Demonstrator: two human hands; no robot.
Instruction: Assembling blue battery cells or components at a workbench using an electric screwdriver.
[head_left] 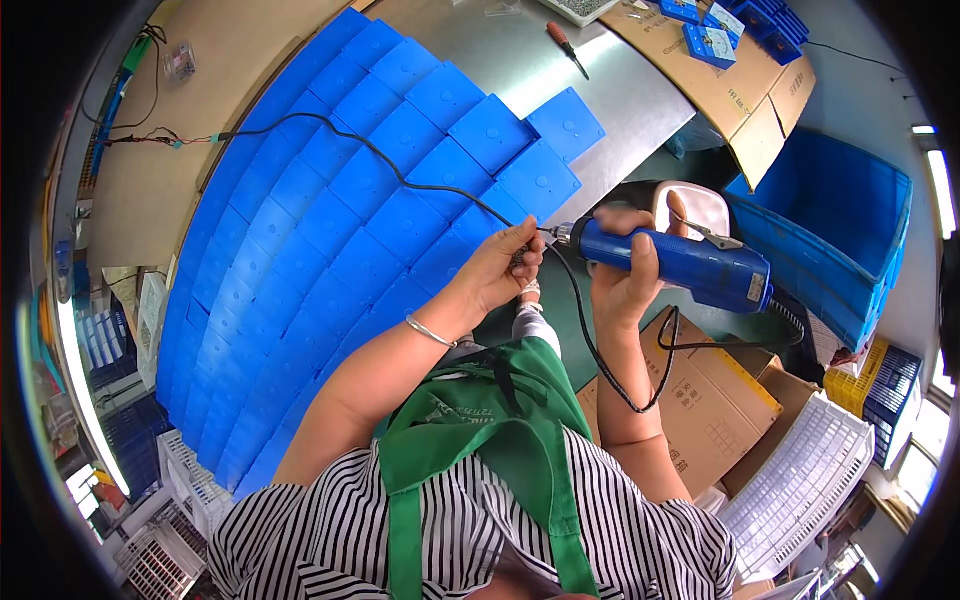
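A blue electric screwdriver [690, 268] lies across my right hand [630, 265], whose fingers and thumb wrap round its body. Its bit points left, toward my left hand [505, 265]. There the thumb and forefinger pinch together at the bit's tip, and small dark screws [520, 258] show in the curled fingers. What exactly sits at the tip is too small to make out. Just left of my hands, many square blue plastic cases [375, 200] lie in close rows on the metal table [480, 45]. The tool's black cord [590, 350] loops below my right hand.
A second black cable [400, 178] crosses the cases. Farther back lie a red-handled screwdriver [562, 42] and a cardboard sheet [690, 70] bearing blue meters [710, 45]. To the right stand a blue crate [830, 220], a pinkish stool or bin [695, 205] and cardboard boxes [710, 410].
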